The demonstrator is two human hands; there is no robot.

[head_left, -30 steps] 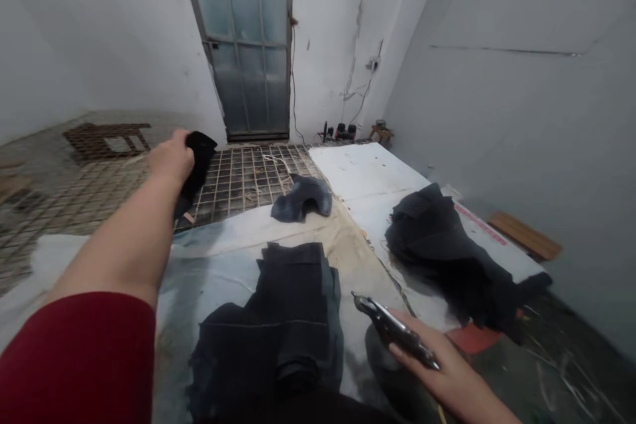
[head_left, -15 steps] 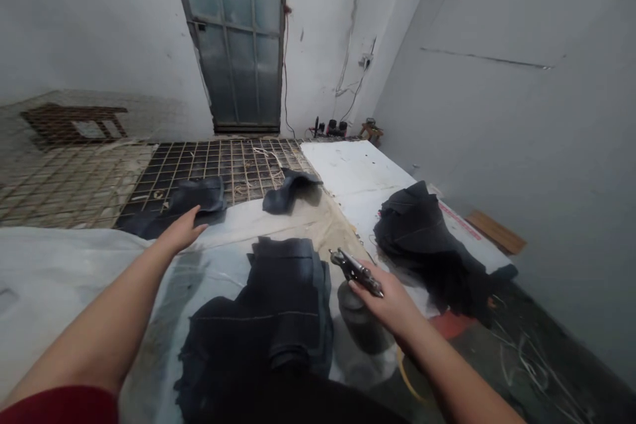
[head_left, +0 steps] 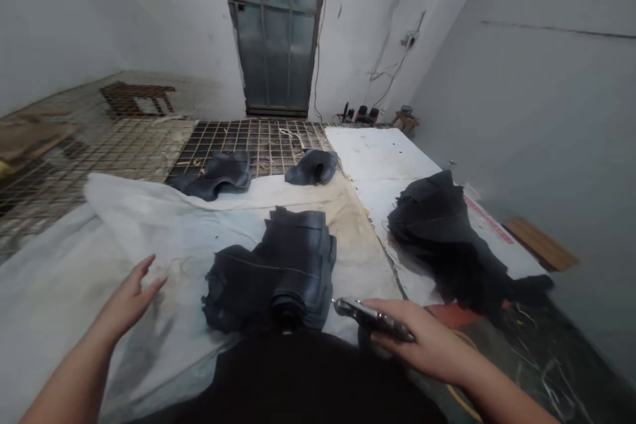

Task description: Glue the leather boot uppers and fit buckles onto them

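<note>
My right hand (head_left: pixel 424 338) is wrapped round a metal spray gun (head_left: pixel 370 318), its nozzle end pointing left. The gun is beside the right edge of a stack of dark denim pieces (head_left: pixel 271 268) lying on a pale cloth (head_left: pixel 183 218). Below the gun a dark cup is mostly hidden. Over the cloth, left of the stack, my left hand (head_left: pixel 128 301) has its thumb and fingers apart and nothing in it. Farther back lie a folded dark denim piece (head_left: pixel 216 173) and a smaller curled one (head_left: pixel 313 167).
A larger heap of dark fabric (head_left: pixel 437 232) lies on a white board (head_left: pixel 375 152) at the right. Behind the cloth is a wire grid (head_left: pixel 268 136). A wooden piece (head_left: pixel 541 242) juts out beyond the board. Loose cords (head_left: pixel 556 377) lie on the floor at lower right.
My left hand has moved back from the folded denim piece toward me, over the cloth. My right hand, still gripping the spray gun, is lower in view. The camera view has shifted left.
</note>
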